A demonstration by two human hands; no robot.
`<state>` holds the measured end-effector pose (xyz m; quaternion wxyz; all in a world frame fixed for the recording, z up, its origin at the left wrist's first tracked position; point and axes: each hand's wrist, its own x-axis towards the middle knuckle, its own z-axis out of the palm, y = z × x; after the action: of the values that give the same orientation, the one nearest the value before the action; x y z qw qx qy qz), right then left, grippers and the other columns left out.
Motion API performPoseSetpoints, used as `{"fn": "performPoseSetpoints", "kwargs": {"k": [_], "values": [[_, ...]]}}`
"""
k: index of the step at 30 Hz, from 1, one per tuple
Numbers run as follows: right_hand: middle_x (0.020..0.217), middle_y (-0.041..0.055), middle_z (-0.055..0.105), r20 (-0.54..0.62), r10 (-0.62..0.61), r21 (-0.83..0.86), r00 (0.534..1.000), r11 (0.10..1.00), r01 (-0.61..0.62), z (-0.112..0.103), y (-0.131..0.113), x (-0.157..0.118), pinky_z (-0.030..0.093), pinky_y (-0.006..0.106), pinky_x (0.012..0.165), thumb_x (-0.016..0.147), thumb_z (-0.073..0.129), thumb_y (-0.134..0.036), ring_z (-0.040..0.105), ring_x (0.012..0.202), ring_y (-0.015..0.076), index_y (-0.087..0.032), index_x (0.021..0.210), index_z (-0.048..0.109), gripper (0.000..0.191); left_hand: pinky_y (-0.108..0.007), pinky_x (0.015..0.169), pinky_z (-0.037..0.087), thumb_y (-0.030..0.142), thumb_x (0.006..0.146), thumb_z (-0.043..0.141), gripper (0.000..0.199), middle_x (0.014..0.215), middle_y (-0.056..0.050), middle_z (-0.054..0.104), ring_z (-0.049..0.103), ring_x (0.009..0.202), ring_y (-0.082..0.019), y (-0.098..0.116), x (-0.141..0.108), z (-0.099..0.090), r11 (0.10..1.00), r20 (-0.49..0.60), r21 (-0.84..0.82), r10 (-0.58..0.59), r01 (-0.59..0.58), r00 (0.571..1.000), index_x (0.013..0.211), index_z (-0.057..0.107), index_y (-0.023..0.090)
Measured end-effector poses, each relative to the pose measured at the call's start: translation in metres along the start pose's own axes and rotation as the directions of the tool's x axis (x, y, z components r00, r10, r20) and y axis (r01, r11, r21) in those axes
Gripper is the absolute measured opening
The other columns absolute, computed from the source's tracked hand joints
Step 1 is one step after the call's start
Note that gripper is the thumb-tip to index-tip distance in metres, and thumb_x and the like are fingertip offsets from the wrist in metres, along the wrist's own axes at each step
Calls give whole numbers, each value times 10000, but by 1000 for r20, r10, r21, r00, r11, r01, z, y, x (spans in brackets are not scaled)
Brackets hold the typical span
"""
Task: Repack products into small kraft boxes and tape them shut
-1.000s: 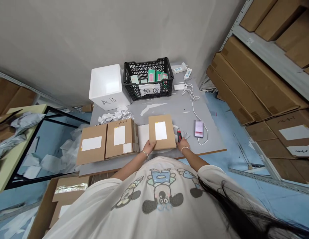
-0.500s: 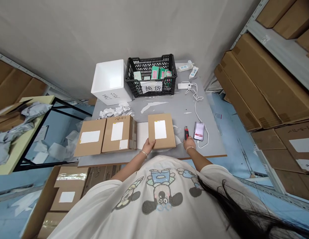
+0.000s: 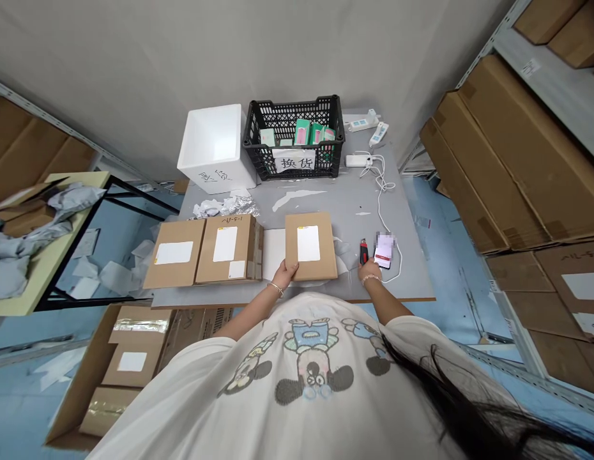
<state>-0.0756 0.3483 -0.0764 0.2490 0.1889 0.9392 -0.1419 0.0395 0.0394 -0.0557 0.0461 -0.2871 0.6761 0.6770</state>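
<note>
The left hand (image 3: pixel 283 273) rests open against the near edge of a cardboard mailer box (image 3: pixel 310 246), which lies flat on the grey table (image 3: pixel 354 217); the right hand (image 3: pixel 370 272), half-curled and holding nothing, sits just beside a red-and-black box cutter (image 3: pixel 363 252) and a phone (image 3: pixel 383 250).

A phone (image 3: pixel 384 250) lies with its screen blurred past reading, while the fingertips of the left hand (image 3: pixel 283 273) are lost behind the near edge of a cardboard mailer (image 3: pixel 310 252). Handwriting on a neighbouring carton (image 3: pixel 232 219) is too small to make out, as are the labels on green boxes (image 3: pixel 302 131) in a black crate (image 3: pixel 293 105); shelved cartons (image 3: pixel 579 287) run off the frame at right
</note>
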Motion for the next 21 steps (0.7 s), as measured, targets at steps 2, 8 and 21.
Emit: {"fn": "performPoseSetpoints", "kwargs": {"k": [2,8,21], "values": [[1216,241,587,5,20,21,1000,1000,-20,-2,3,4,472,406,915,904,568,-428,617,1131,320,-123,1271,456,490,-406,1019,457,477,725,769,565,1223,-130,666,608,1167,-275,1,0,0,1000,13,-12,7,-7,1000,1170,580,185],[1170,255,610,-29,48,75,998,996,-45,-15,7,0,474,404,930,875,619,-403,634,1107,314,-109,1227,503,474,-404,1031,450,451,748,759,553,1257,-129,650,603,1180,-267,-4,3,0,1000,8,0,-10,10,1000,1197,563,194],[1147,184,674,28,-239,432,971,879,204,-38,-82,-26,433,346,974,916,508,-494,613,1122,271,-123,1176,625,468,-401,988,461,545,887,504,456,1270,-144,641,608,1163,-290,45,50,-2,983,-49,85,-158,161,986,1139,596,176]]}}
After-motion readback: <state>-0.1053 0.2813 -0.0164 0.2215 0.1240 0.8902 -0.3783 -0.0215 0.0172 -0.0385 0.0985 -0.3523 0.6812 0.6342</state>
